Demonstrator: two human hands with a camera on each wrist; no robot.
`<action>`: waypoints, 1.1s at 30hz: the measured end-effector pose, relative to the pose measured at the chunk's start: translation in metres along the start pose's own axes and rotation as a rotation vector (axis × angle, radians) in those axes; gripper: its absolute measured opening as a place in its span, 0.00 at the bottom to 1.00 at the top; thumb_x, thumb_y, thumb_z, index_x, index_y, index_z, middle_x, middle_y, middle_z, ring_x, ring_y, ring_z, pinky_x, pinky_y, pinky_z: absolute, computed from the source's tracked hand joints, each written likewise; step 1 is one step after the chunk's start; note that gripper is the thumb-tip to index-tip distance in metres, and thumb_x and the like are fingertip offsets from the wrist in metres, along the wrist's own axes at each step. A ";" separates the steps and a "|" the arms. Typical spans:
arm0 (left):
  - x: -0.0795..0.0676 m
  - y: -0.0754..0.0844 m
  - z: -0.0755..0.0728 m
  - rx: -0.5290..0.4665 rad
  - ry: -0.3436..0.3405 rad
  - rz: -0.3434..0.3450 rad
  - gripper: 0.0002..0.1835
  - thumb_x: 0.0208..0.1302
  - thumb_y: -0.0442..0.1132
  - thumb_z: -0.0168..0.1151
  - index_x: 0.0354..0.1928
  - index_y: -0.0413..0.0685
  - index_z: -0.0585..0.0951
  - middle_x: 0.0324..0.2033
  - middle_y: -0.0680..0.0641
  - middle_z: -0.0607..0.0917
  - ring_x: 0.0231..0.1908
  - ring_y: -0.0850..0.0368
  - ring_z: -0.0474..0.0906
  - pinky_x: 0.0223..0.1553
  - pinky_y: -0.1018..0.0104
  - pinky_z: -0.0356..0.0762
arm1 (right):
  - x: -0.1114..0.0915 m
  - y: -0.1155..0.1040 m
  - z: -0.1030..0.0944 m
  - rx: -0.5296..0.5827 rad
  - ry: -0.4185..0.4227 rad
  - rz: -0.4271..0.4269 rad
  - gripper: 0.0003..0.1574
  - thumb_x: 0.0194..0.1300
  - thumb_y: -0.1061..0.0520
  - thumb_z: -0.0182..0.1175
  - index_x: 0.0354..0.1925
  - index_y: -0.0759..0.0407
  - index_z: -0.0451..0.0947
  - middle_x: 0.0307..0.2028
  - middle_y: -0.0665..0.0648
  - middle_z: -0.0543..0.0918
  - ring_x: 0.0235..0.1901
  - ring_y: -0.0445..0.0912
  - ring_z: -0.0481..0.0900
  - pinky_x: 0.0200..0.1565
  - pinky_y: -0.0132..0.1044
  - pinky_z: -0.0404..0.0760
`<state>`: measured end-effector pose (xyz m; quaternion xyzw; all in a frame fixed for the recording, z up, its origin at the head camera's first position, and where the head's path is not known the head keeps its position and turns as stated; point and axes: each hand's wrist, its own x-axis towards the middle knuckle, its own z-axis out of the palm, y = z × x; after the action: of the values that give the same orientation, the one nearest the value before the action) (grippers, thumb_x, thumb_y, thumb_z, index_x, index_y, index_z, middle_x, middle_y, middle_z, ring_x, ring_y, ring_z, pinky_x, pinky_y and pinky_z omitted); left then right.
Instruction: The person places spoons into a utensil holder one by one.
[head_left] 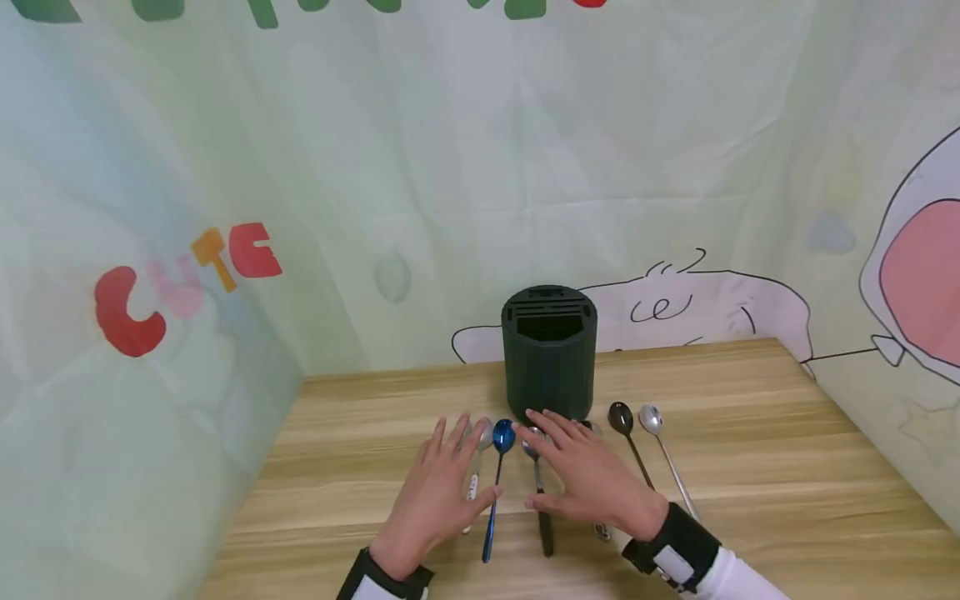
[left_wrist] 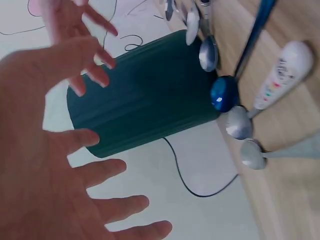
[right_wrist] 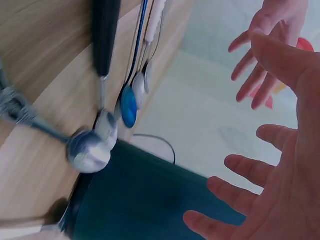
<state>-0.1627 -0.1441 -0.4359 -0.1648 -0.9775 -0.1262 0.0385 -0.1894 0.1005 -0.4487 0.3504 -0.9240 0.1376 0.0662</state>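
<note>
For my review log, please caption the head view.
Left hand and right hand spread over a row of spoons before a dark container on a wooden table.

Left hand and right hand spread over several spoons.

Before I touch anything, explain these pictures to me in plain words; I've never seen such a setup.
There is no machine here: a person uses two bare hands, the left hand and the right hand. The wide picture comes from a camera on the head, looking forward and down; the two tilted ones come from cameras on each wrist. On the light wood-grain tabletop lies a row of long-handled spoons, including a shiny blue metal one and one with a patterned white handle. Behind them stands a dark green cylindrical container with an open top. In the head view, both hands spread their fingers over the spoons; neither holds anything.
</note>
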 end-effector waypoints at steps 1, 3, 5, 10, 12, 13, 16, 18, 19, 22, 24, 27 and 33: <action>-0.001 -0.002 0.001 0.002 0.004 -0.008 0.48 0.58 0.65 0.64 0.76 0.56 0.58 0.76 0.42 0.58 0.74 0.32 0.51 0.68 0.34 0.58 | 0.003 -0.002 0.000 0.000 -0.007 -0.005 0.57 0.58 0.26 0.61 0.77 0.38 0.49 0.77 0.54 0.56 0.75 0.55 0.57 0.67 0.62 0.65; -0.004 -0.006 0.003 0.000 0.014 -0.020 0.48 0.58 0.64 0.64 0.76 0.54 0.58 0.75 0.41 0.59 0.73 0.31 0.53 0.67 0.34 0.61 | 0.009 -0.006 0.000 0.000 -0.019 -0.020 0.57 0.58 0.26 0.61 0.77 0.38 0.49 0.76 0.55 0.57 0.74 0.55 0.58 0.67 0.61 0.65; -0.008 -0.008 0.007 -0.008 0.027 -0.030 0.47 0.58 0.63 0.65 0.75 0.53 0.59 0.74 0.40 0.61 0.72 0.31 0.56 0.66 0.34 0.62 | 0.012 -0.009 0.002 -0.006 -0.030 -0.027 0.57 0.58 0.27 0.61 0.77 0.37 0.49 0.75 0.55 0.59 0.73 0.55 0.60 0.67 0.60 0.66; -0.014 -0.014 0.013 -0.017 0.062 -0.040 0.46 0.58 0.60 0.67 0.74 0.49 0.62 0.72 0.38 0.64 0.70 0.30 0.60 0.65 0.36 0.65 | 0.023 -0.014 0.010 -0.027 -0.033 -0.045 0.57 0.57 0.29 0.64 0.76 0.37 0.50 0.74 0.55 0.61 0.72 0.54 0.63 0.66 0.58 0.69; -0.014 -0.017 0.013 -0.015 0.064 -0.047 0.46 0.58 0.59 0.68 0.73 0.47 0.62 0.72 0.37 0.65 0.70 0.31 0.61 0.65 0.37 0.66 | 0.028 -0.015 0.013 -0.030 -0.034 -0.056 0.56 0.57 0.29 0.64 0.76 0.38 0.52 0.74 0.54 0.62 0.71 0.54 0.64 0.65 0.57 0.70; -0.014 -0.018 0.013 -0.012 0.060 -0.055 0.46 0.58 0.59 0.68 0.73 0.45 0.63 0.71 0.36 0.65 0.70 0.31 0.62 0.65 0.38 0.66 | 0.031 -0.016 0.015 -0.036 -0.031 -0.063 0.55 0.57 0.30 0.65 0.76 0.38 0.53 0.74 0.54 0.62 0.71 0.54 0.65 0.65 0.56 0.70; -0.014 -0.021 0.014 -0.007 0.059 -0.077 0.45 0.58 0.58 0.68 0.71 0.42 0.65 0.70 0.35 0.68 0.68 0.33 0.65 0.65 0.40 0.67 | 0.040 -0.018 0.020 -0.030 -0.034 -0.080 0.53 0.58 0.31 0.65 0.75 0.40 0.55 0.72 0.54 0.65 0.69 0.53 0.67 0.65 0.55 0.71; -0.013 -0.023 0.014 -0.010 0.060 -0.095 0.44 0.58 0.58 0.67 0.70 0.40 0.66 0.68 0.35 0.69 0.67 0.35 0.67 0.63 0.40 0.69 | 0.046 -0.020 0.023 -0.025 -0.027 -0.091 0.52 0.58 0.32 0.65 0.74 0.42 0.57 0.71 0.54 0.66 0.68 0.53 0.68 0.64 0.54 0.72; -0.012 -0.024 0.014 -0.009 0.065 -0.098 0.44 0.59 0.58 0.67 0.70 0.39 0.67 0.67 0.35 0.71 0.66 0.36 0.69 0.62 0.41 0.71 | 0.050 -0.020 0.025 -0.023 -0.022 -0.092 0.52 0.58 0.33 0.66 0.74 0.42 0.57 0.71 0.54 0.67 0.68 0.52 0.69 0.64 0.53 0.73; -0.008 -0.027 0.016 -0.008 0.083 -0.114 0.42 0.59 0.58 0.67 0.68 0.38 0.69 0.65 0.35 0.74 0.63 0.38 0.73 0.57 0.42 0.76 | 0.059 -0.022 0.028 -0.022 -0.004 -0.110 0.51 0.59 0.34 0.66 0.74 0.42 0.58 0.70 0.54 0.69 0.66 0.51 0.71 0.62 0.52 0.75; -0.006 -0.029 0.017 0.003 0.093 -0.112 0.42 0.59 0.58 0.67 0.66 0.35 0.70 0.63 0.33 0.75 0.60 0.38 0.76 0.53 0.43 0.78 | 0.066 -0.024 0.031 -0.032 0.001 -0.122 0.50 0.59 0.33 0.65 0.74 0.41 0.58 0.69 0.54 0.70 0.65 0.51 0.72 0.61 0.51 0.76; -0.005 -0.031 0.020 0.015 0.098 -0.118 0.42 0.58 0.59 0.68 0.63 0.32 0.72 0.60 0.32 0.78 0.55 0.37 0.79 0.49 0.44 0.80 | 0.073 -0.027 0.035 -0.048 0.003 -0.153 0.48 0.60 0.32 0.64 0.73 0.41 0.60 0.68 0.54 0.71 0.65 0.51 0.73 0.60 0.50 0.77; -0.006 -0.035 0.026 -0.017 0.117 -0.152 0.34 0.57 0.53 0.71 0.54 0.29 0.78 0.49 0.30 0.83 0.47 0.37 0.83 0.44 0.46 0.82 | 0.084 -0.032 0.043 -0.076 -0.012 -0.180 0.42 0.59 0.36 0.66 0.68 0.43 0.68 0.67 0.53 0.73 0.64 0.50 0.74 0.59 0.48 0.78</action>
<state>-0.1693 -0.1713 -0.4702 -0.0826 -0.9821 -0.1464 0.0847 -0.2316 0.0117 -0.4650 0.4302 -0.8937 0.0940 0.0860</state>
